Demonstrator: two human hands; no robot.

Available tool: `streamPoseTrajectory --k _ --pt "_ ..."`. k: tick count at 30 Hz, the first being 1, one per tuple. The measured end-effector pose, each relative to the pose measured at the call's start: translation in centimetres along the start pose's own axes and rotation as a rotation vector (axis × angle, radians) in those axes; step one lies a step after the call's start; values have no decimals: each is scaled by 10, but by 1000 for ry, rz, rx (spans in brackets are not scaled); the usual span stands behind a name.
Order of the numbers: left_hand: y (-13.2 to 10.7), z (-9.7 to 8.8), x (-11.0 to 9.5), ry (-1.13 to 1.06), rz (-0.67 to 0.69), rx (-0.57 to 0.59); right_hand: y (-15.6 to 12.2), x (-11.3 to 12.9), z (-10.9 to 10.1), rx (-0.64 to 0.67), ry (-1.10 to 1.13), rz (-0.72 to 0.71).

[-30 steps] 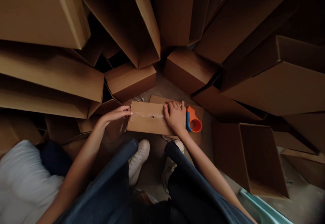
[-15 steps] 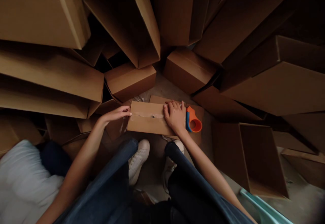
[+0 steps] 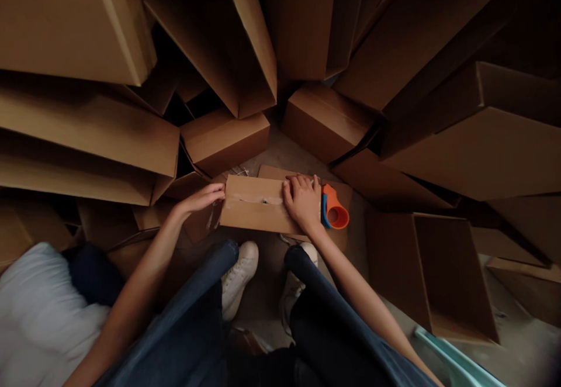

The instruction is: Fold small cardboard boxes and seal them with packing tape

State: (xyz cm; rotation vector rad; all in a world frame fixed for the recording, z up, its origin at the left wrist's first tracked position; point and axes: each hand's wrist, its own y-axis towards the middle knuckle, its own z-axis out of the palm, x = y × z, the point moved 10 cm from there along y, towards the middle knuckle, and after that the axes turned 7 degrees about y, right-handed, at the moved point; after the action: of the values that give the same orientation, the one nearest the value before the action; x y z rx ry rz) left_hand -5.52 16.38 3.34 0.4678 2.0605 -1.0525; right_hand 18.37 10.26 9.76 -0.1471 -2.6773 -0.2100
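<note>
A small cardboard box (image 3: 258, 211) lies before my feet, its long side toward me, with clear tape along the middle seam of its top. Flat on the right end of the box rests my right hand (image 3: 303, 200), fingers stretched out. At the left end, my left hand (image 3: 205, 196) reaches to the box's edge with fingers extended; its thumb side is partly hidden. An orange and blue tape dispenser (image 3: 336, 214) sits just right of the box, close to my right hand. Beneath them is a flat cardboard piece (image 3: 346, 194).
Tall cardboard boxes (image 3: 302, 18) stand around the far side and left. An open box (image 3: 456, 276) is at the right, near a turquoise edge (image 3: 456, 355). A pale cushion-like bundle (image 3: 44, 305) lies at lower left. My white shoes (image 3: 239, 279) are close to the box.
The left fingers have shifted very slightly at the box's left edge. Box, right hand and tape dispenser look the same.
</note>
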Motion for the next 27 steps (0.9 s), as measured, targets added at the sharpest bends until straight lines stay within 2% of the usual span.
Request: streamPoseTrajectory --k 9,27 --pt "-5 -5 -15 144 -18 -62 0 2 -2 -6 -13 -13" --pt "1 -4 -2 59 -12 -25 0 4 -4 -4 -9 -19"
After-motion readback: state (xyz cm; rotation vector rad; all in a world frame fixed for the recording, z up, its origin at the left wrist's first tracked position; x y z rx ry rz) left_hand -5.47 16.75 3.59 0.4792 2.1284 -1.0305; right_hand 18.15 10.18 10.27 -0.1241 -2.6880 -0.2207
